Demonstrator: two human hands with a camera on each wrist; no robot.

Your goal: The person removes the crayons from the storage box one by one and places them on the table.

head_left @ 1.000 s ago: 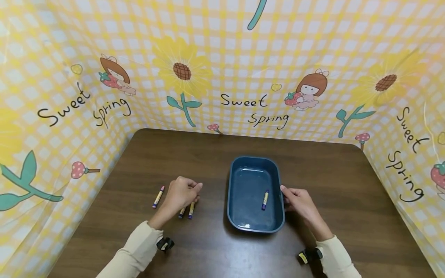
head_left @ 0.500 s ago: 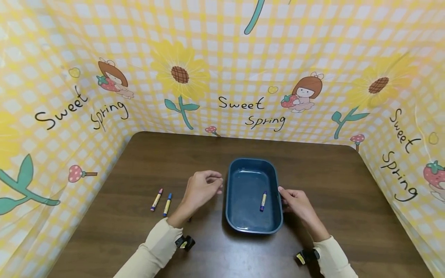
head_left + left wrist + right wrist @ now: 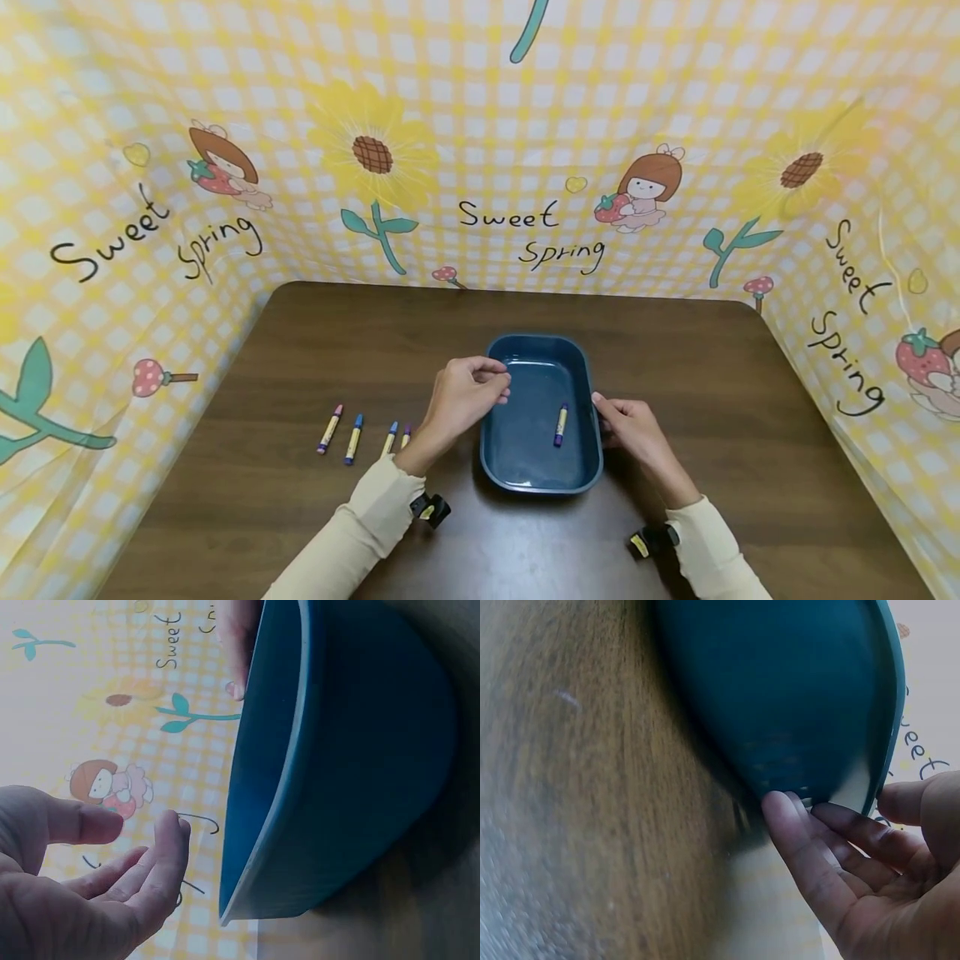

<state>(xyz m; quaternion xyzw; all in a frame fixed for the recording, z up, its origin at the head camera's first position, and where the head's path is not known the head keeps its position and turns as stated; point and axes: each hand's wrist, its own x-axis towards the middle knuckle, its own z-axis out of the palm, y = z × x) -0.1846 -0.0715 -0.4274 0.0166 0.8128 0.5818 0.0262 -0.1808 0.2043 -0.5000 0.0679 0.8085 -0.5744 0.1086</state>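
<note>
In the head view my left hand (image 3: 468, 393) hovers at the left rim of a deep blue rectangular tray (image 3: 491, 467). The left wrist view shows this hand's thumb apart from its loosely bent fingers (image 3: 169, 847), with nothing seen between them. My right hand (image 3: 637, 429) grips the tray's right side. Its thumb is at the rim and its fingers (image 3: 787, 821) lie against the outer wall. One purple crayon (image 3: 561, 425) lies inside the tray.
Left of the tray, a pink crayon (image 3: 329, 430), a blue crayon (image 3: 354, 439), a light blue crayon (image 3: 390, 438) and a purple-tipped crayon (image 3: 406, 437) lie on the brown table (image 3: 247, 500). The left wrist partly covers the last two. Yellow checked cloth (image 3: 480, 125) surrounds the table.
My left hand has moved right, from over the loose crayons to the tray's left rim, uncovering crayons on the table. The right hand has stayed at the tray's side.
</note>
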